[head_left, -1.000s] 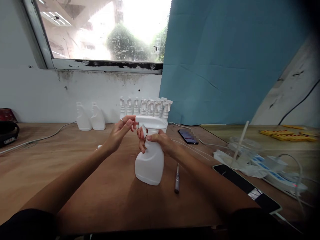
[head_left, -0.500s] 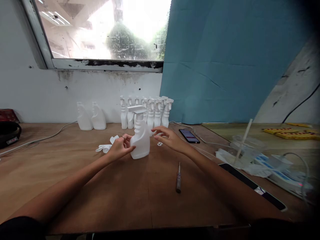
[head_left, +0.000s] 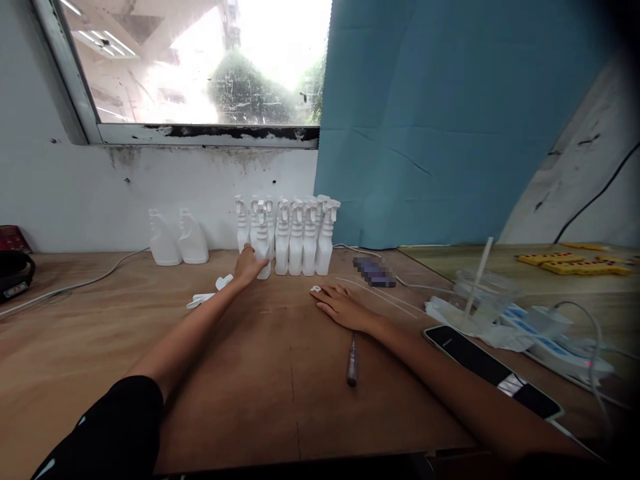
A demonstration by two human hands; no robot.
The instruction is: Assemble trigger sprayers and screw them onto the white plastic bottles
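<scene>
My left hand (head_left: 249, 267) reaches out to the back of the table, its fingers round the lower part of a white spray bottle (head_left: 262, 233). That bottle stands upright in front of a cluster of matching spray bottles (head_left: 296, 240) with trigger heads. Palm down on the tabletop, my right hand (head_left: 343, 307) has its fingers stretched out. Its fingertips touch or lie right beside small white plastic pieces (head_left: 315, 289). A screwdriver (head_left: 353, 363) with a clear handle lies just below my right hand, its tip partly hidden. White trigger heads (head_left: 203, 299) rest left of my left forearm.
Two bottles without heads (head_left: 164, 240) stand by the wall at left. A blurred phone (head_left: 374, 272) and a larger dark phone (head_left: 493, 367) lie on the right. Beyond are a plastic cup (head_left: 487, 293), a power strip (head_left: 550, 347) and cables.
The spray bottle has moved from the middle of the table back to the cluster, with my left hand on it. My right hand has come down onto the table by the small white pieces.
</scene>
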